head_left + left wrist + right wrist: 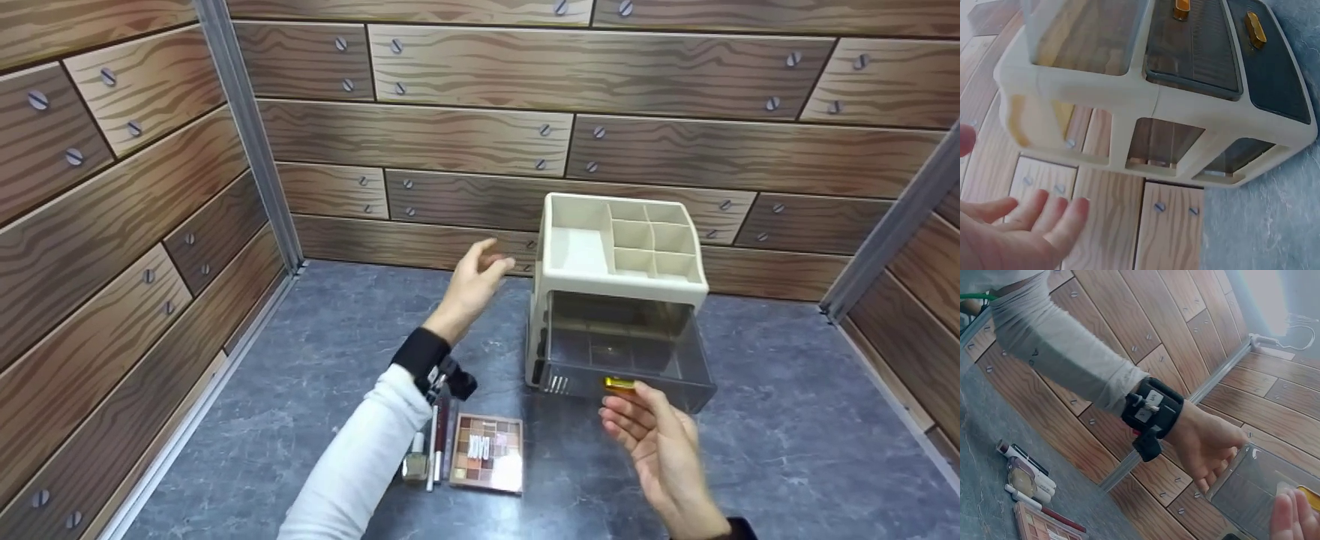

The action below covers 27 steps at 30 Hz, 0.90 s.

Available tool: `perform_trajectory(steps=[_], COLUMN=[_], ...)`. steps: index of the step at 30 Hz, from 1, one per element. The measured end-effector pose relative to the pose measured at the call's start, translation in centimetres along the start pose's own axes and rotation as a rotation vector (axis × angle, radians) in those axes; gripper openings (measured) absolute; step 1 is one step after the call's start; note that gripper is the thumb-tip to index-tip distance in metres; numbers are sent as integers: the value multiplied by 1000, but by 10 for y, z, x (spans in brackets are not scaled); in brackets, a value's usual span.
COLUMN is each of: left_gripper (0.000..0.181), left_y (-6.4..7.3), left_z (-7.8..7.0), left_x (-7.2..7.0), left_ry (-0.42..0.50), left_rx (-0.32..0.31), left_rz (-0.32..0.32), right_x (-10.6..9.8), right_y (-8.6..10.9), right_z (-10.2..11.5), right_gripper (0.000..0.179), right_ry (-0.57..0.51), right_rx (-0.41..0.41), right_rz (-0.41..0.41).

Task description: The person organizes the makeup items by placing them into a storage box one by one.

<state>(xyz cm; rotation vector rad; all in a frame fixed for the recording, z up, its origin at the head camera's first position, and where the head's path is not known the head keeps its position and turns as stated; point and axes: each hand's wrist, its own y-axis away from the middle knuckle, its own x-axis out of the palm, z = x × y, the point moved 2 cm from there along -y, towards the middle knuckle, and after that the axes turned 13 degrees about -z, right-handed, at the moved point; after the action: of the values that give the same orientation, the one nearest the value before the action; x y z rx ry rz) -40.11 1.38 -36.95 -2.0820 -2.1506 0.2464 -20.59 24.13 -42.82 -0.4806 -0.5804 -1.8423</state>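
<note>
A cream cosmetics organizer [624, 281] with clear drawers stands near the back wall. Its top drawer [630, 341] is pulled out toward me. At the front of that drawer, my right hand [664, 450] pinches the golden handle [618, 384] between thumb and fingers; the handle also shows beside the fingertips in the right wrist view. My left hand [472, 285] hovers to the left of the organizer, fingers loosely bent and holding nothing. Two lower drawers with golden handles, the bottom one [1272, 62] among them, appear in the left wrist view.
On the grey tabletop, partly behind my left forearm, lie an eyeshadow palette [487, 454], a small bottle [415, 465], a slim white pencil [431, 457] and other makeup sticks. Wood-patterned walls [480, 67] enclose the back and sides. The organizer's top has several compartments.
</note>
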Motion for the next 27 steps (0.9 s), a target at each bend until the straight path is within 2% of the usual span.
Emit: perform_trajectory(steps=[4, 8, 10, 18, 23, 27], left_gripper=[61, 55, 53, 53, 50, 47], left_y=[10, 19, 24, 45, 59, 67], left_z=[9, 21, 27, 54, 73, 80], left_x=[-19, -40, -49, -83, -104, -122], left_ry=[-97, -193, -240, -454, -502, -540], left_rx=[47, 106, 117, 124, 102, 94], left_rz=[-2, -31, -39, -10, -41, -61], right_x=[1, 2, 3, 4, 5, 5], right_y=[1, 1, 1, 0, 0, 0], right_z=[0, -1, -2, -3, -3, -4], right_gripper=[34, 34, 33, 34, 34, 33], right_ry=[-15, -24, -29, -53, -75, -79], right_rx=[7, 6, 6, 9, 21, 19], right_rz=[-11, -10, -15, -29, -10, -8])
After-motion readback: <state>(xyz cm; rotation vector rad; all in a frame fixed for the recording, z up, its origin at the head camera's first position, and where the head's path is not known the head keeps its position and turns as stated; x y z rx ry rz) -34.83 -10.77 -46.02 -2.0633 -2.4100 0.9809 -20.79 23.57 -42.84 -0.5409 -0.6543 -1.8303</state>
